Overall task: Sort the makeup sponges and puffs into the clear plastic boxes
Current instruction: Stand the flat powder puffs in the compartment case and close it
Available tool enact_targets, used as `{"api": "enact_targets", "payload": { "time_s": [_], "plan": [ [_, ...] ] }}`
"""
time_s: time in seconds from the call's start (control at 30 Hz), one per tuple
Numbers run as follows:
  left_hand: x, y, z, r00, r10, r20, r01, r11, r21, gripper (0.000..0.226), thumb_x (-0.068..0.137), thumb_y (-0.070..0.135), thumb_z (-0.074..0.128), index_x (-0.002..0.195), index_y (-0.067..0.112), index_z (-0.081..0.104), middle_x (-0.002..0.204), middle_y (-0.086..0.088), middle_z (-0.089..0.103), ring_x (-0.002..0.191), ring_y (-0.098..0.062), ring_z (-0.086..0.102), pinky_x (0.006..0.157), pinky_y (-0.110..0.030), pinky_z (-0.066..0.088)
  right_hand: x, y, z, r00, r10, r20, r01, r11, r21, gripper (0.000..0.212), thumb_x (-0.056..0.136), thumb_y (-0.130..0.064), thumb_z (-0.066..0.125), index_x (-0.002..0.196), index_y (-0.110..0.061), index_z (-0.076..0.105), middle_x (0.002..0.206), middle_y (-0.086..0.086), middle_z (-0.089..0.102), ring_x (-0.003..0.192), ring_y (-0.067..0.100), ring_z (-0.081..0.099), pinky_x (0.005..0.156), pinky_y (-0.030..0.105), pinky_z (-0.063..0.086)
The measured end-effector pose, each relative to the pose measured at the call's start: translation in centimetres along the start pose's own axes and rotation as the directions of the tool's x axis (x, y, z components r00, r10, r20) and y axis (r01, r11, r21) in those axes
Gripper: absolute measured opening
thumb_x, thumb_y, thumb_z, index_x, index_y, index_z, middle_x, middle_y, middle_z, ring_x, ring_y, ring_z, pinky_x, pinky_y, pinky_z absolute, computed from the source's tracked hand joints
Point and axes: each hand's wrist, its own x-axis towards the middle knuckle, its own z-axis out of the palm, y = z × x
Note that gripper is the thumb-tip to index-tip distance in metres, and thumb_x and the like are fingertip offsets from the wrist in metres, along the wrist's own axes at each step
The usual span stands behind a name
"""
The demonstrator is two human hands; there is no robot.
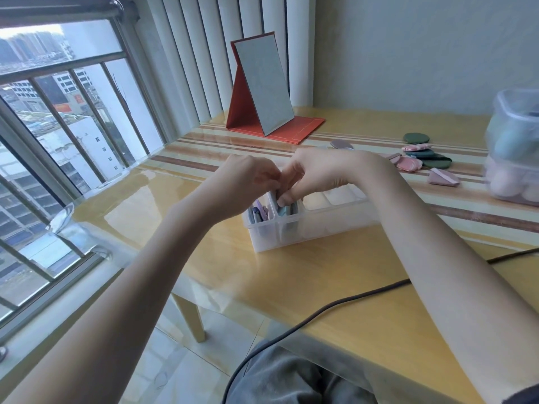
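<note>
At nine o'clock a barred window (58, 141) is seen, with white vertical blinds (204, 53) beside it. Towards twelve o'clock a folding mirror (264, 88) in a red-orange stand is propped on the glossy, striped worktop (320, 287).

Near the centre, the left hand (248, 176) is held with curled fingers over the leftmost compartment of the divided clear box (306, 225); whether anything is pinched cannot be told. In that compartment thin flat puffs (258, 212) are stood on edge, packed side by side.

Just beside it, the right hand (315, 176) is reached down into the second compartment, its thumb and fingers closed on a pale blue puff (282, 210) standing upright there. The puff lies directly below that hand, at six o'clock from the fingertips, its long axis running away from the person along the slot; the right hand is the nearer one. A straight downward push appears to be what the seating calls for. The remaining compartments to the right look frosted and hold little that can be made out.

At two o'clock loose puffs (420, 158) lie flat on the worktop: soft, matte pieces in dark green, pink and mauve, rounded or teardrop-shaped, some with ribbon straps. At three o'clock stacked clear tubs (514, 147) hold egg-shaped sponges, teal above and pink below. A dark cable (320, 312) crosses the front.
</note>
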Motion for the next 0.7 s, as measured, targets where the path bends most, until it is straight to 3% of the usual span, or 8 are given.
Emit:
{"api": "enact_targets", "payload": {
  "time_s": [0.07, 0.23, 0.37, 0.53, 0.7],
  "plan": [
    [0.2, 0.1, -0.3, 0.999, 0.012, 0.041, -0.014, 0.999, 0.04, 0.017, 0.086, 0.01, 0.066, 0.102, 0.01, 0.07, 0.097, -0.002, 0.072, 0.089, -0.014, 0.066, 0.084, -0.023, 0.051, 0.2, 0.1, 0.0, 1.0, -0.008, -0.022, 0.008, 1.0, 0.011, 0.011, 0.081, -0.026, 0.075, 0.092, -0.025, 0.078, 0.088, -0.006, 0.075, 0.09, 0.017, 0.07, 0.083, 0.026, 0.051],
    [0.7, 0.6, -0.7, 0.996, 0.019, 0.084, -0.026, 0.996, 0.086, 0.014, 0.079, 0.01, 0.072, 0.093, 0.009, 0.068, 0.092, -0.004, 0.071, 0.085, -0.017, 0.067, 0.082, -0.036, 0.054, 0.3, -0.2, 0.3, 0.997, -0.009, -0.079, 0.01, 1.0, 0.009, 0.007, 0.078, -0.022, 0.079, 0.084, -0.023, 0.076, 0.08, -0.008, 0.073, 0.084, 0.017, 0.069, 0.071, 0.02, 0.05],
    [0.4, 1.2, -0.7, 0.997, -0.025, 0.073, 0.019, 0.996, 0.086, 0.035, 0.08, 0.012, 0.07, 0.112, 0.013, 0.055, 0.105, -0.002, 0.063, 0.088, -0.016, 0.059, 0.08, -0.034, 0.052, 0.3, -0.8, 0.3, 0.998, -0.002, -0.065, -0.001, 0.999, -0.041, 0.004, 0.079, -0.025, 0.078, 0.082, -0.026, 0.075, 0.086, -0.009, 0.072, 0.089, 0.014, 0.067, 0.082, 0.031, 0.052],
    [0.8, 1.8, -0.3, 0.996, -0.037, 0.08, 0.019, 0.976, 0.219, 0.04, 0.081, 0.016, 0.07, 0.116, 0.013, 0.05, 0.103, -0.006, 0.064, 0.093, -0.023, 0.059, 0.079, -0.04, 0.052, -0.5, -1.1, -0.6, 1.0, 0.025, 0.003, -0.025, 0.999, -0.034, 0.008, 0.092, -0.027, 0.063, 0.088, -0.027, 0.069, 0.08, -0.014, 0.063, 0.075, 0.003, 0.06, 0.066, 0.016, 0.047],
    [1.3, 2.1, 0.4, 0.997, -0.007, 0.076, -0.013, 0.968, 0.25, 0.031, 0.085, 0.018, 0.063, 0.111, 0.01, 0.049, 0.098, -0.003, 0.069, 0.088, -0.024, 0.062, 0.076, -0.044, 0.053, -1.2, -0.7, -1.3, 0.994, -0.004, -0.107, 0.006, 1.0, 0.025, 0.012, 0.09, -0.02, 0.065, 0.094, -0.019, 0.075, 0.086, -0.01, 0.072, 0.084, 0.005, 0.066, 0.078, 0.023, 0.053]
  ]
}}
